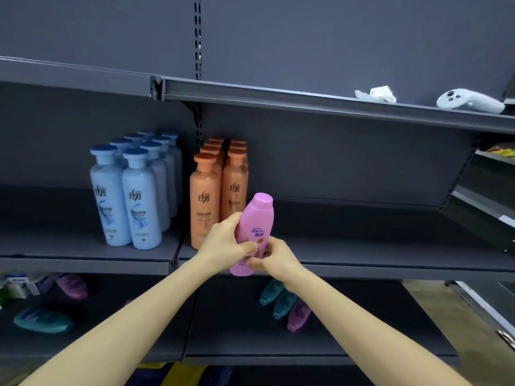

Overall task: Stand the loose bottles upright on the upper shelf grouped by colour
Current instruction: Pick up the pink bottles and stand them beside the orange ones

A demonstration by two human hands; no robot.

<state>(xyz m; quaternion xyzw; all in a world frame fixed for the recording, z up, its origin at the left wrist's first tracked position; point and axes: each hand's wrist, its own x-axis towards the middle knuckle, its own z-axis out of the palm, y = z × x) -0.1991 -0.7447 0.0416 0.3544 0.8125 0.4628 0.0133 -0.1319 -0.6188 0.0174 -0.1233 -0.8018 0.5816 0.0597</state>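
The pink bottle [257, 218] stands nearly upright, cap up, just right of the orange bottles [206, 196] over the front edge of the shelf [362, 235] (left hand [223, 240] gripping its middle, right hand [274, 256] pinching nearer its base).

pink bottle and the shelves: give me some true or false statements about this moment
1. The left hand and the right hand both hold the pink bottle. True.
2. The blue bottles lie on their sides. False: they stand upright, left of the orange bottles.
3. Teal bottles lie on the lower shelf. True.
4. The pink bottle stands on the middle shelf. False: it is held in front of that shelf's edge, cap up.
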